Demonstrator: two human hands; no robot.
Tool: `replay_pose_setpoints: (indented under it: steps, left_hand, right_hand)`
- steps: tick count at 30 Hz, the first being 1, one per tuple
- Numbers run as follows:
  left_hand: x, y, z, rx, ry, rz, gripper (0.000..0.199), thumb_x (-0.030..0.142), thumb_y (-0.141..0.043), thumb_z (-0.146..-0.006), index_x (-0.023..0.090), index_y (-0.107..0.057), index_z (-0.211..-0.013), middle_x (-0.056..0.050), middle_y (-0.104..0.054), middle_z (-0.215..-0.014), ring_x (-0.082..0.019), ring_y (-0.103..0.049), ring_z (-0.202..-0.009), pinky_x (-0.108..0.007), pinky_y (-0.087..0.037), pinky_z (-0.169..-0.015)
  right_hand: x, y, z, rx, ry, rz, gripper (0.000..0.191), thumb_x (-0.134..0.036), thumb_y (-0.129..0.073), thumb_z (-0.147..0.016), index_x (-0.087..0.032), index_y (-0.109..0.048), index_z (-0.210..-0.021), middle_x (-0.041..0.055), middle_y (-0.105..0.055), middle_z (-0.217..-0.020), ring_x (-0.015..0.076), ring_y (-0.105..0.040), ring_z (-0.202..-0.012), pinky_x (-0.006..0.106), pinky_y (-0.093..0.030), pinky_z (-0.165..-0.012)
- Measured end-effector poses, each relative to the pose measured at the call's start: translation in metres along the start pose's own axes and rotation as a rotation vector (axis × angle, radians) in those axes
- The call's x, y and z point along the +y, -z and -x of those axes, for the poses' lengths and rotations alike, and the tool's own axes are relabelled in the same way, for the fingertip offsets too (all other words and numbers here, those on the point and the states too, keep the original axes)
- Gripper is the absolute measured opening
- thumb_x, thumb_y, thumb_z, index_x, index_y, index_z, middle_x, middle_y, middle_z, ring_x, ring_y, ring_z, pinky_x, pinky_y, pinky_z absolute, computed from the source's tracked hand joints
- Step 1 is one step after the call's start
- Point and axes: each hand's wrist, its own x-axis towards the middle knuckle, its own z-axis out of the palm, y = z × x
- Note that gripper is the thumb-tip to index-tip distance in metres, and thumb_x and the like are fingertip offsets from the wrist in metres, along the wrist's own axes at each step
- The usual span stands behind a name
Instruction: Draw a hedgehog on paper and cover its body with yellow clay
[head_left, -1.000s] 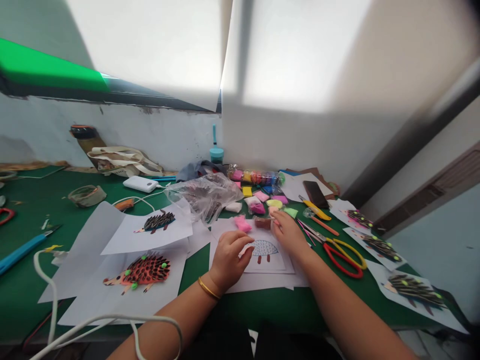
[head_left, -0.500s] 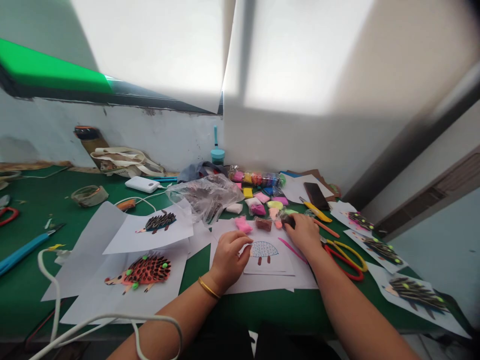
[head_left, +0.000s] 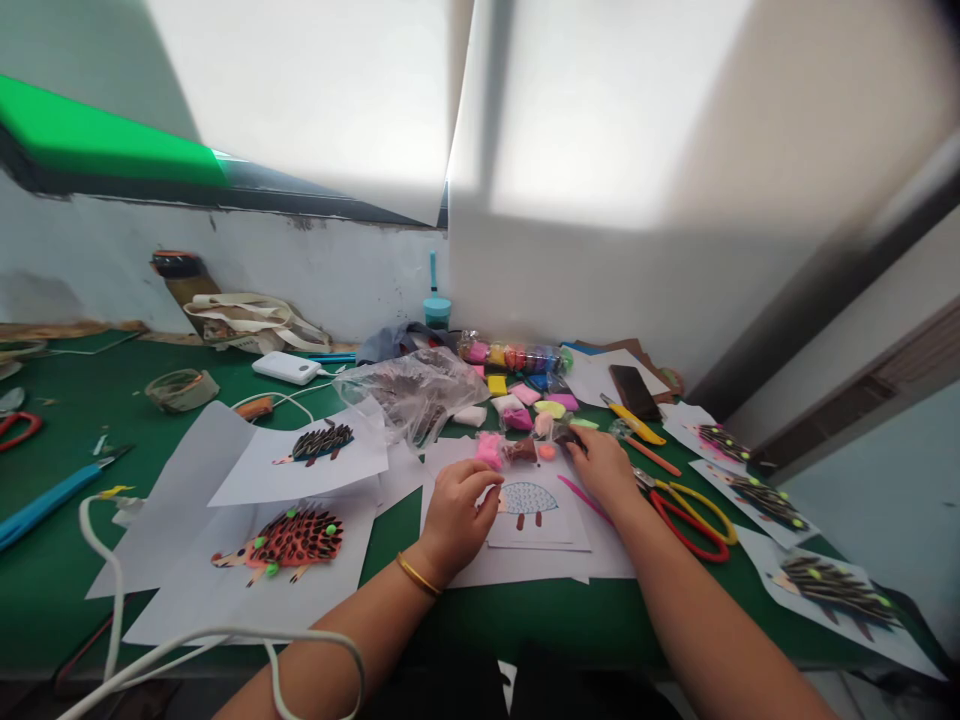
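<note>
A drawing of a hedgehog (head_left: 530, 497) with blue scale marks and two brown legs lies on white paper before me. My left hand (head_left: 459, 515), a gold bangle at its wrist, rests at the drawing's head end. Its thumb and forefinger are pinched together; anything between them is too small to make out. My right hand (head_left: 600, 465) has its fingers closed on a dark lump of modelling clay (head_left: 568, 436) beyond the drawing. Close to it lie a peach clay ball (head_left: 547, 452), brown clay (head_left: 521, 450) and pink clay (head_left: 490, 450). A thin pink tool (head_left: 585, 498) lies beside the drawing.
Red-and-yellow-handled scissors (head_left: 690, 520), a yellow cutter (head_left: 634, 424) and a phone (head_left: 634, 391) lie at right. Several finished hedgehog pictures (head_left: 281, 545) lie left and right. A plastic bag (head_left: 412, 390) sits behind. A white cable (head_left: 116, 590) loops at front left.
My right hand has shifted slightly left with the dark clay. The brown clay has moved a little, and the peach ball now shows apart beside it. My left hand stays put.
</note>
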Motion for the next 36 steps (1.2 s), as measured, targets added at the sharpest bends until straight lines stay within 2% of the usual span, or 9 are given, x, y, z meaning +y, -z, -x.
replay_pose_setpoints:
  steps: [7, 11, 14, 17, 22, 28, 32, 36]
  left_hand:
    - [0.003, 0.003, -0.002, 0.002, 0.015, -0.01, 0.015, 0.016, -0.056, -0.088, 0.023, -0.068, -0.095, -0.005, -0.067, -0.097, -0.022, -0.061, -0.094, -0.04, -0.048, -0.087]
    - [0.003, 0.003, -0.002, -0.001, 0.022, -0.015, 0.016, 0.015, -0.056, -0.088, 0.023, -0.068, -0.094, -0.006, -0.067, -0.097, -0.022, -0.061, -0.093, -0.04, -0.048, -0.086]
    - [0.002, 0.003, -0.003, 0.0, 0.029, -0.022, 0.016, 0.015, -0.056, -0.088, 0.023, -0.068, -0.094, -0.006, -0.067, -0.096, -0.022, -0.061, -0.093, -0.04, -0.047, -0.086]
    - [0.002, 0.004, -0.003, 0.002, 0.042, -0.027, 0.015, 0.015, -0.057, -0.088, 0.023, -0.068, -0.093, -0.005, -0.067, -0.096, -0.022, -0.061, -0.093, -0.04, -0.047, -0.086]
    - [0.002, 0.004, -0.004, 0.002, 0.054, -0.036, 0.014, 0.015, -0.058, -0.087, 0.022, -0.069, -0.092, -0.005, -0.067, -0.095, -0.022, -0.061, -0.093, -0.038, -0.047, -0.085]
    - [0.0, 0.005, -0.005, 0.013, 0.079, -0.024, 0.014, 0.014, -0.058, -0.087, 0.022, -0.069, -0.092, -0.005, -0.067, -0.096, -0.022, -0.061, -0.094, -0.038, -0.048, -0.085]
    - [-0.004, 0.006, -0.007, 0.037, 0.137, 0.022, 0.014, 0.014, -0.057, -0.087, 0.022, -0.068, -0.091, -0.005, -0.065, -0.095, -0.021, -0.061, -0.092, -0.037, -0.049, -0.085]
    - [-0.009, 0.008, -0.01, 0.074, 0.17, 0.085, 0.014, 0.015, -0.055, -0.088, 0.021, -0.067, -0.089, -0.004, -0.065, -0.092, -0.019, -0.061, -0.089, -0.035, -0.05, -0.084]
  right_hand:
    - [0.004, 0.002, -0.003, 0.006, -0.01, 0.038, 0.036, -0.028, -0.051, -0.091, -0.017, -0.062, -0.123, 0.0113, -0.065, -0.122, 0.027, -0.056, -0.109, 0.037, -0.039, -0.093]
    - [-0.001, 0.005, -0.001, 0.045, 0.005, 0.045, 0.036, -0.027, -0.053, -0.09, -0.018, -0.061, -0.124, 0.0099, -0.062, -0.126, 0.0271, -0.052, -0.112, 0.037, -0.037, -0.093]
    - [-0.01, 0.008, 0.005, 0.098, 0.079, 0.022, 0.028, -0.029, -0.055, -0.09, -0.021, -0.069, -0.112, 0.0084, -0.065, -0.116, 0.0258, -0.052, -0.106, 0.035, -0.037, -0.089]
    - [-0.021, 0.009, 0.011, 0.065, 0.208, -0.007, 0.023, -0.033, -0.055, -0.091, -0.024, -0.075, -0.095, 0.0067, -0.067, -0.099, 0.0225, -0.053, -0.095, 0.032, -0.036, -0.083]
    - [-0.033, 0.004, 0.015, -0.038, 0.31, 0.061, 0.017, -0.03, -0.059, -0.09, -0.029, -0.075, -0.097, 0.0041, -0.067, -0.094, 0.021, -0.052, -0.094, 0.031, -0.031, -0.077]
    - [-0.037, -0.001, 0.013, -0.069, 0.317, 0.086, 0.017, -0.027, -0.057, -0.09, -0.025, -0.073, -0.086, 0.0044, -0.067, -0.092, 0.0205, -0.052, -0.091, 0.031, -0.031, -0.076]
    - [-0.038, 0.003, 0.016, -0.032, 0.287, 0.089, 0.014, -0.024, -0.056, -0.088, -0.019, -0.068, -0.082, 0.006, -0.065, -0.089, 0.0211, -0.052, -0.09, 0.032, -0.032, -0.079]
    - [-0.036, 0.006, 0.019, 0.023, 0.261, 0.074, 0.015, -0.024, -0.055, -0.086, -0.019, -0.065, -0.076, 0.0056, -0.064, -0.085, 0.0215, -0.053, -0.089, 0.032, -0.032, -0.078]
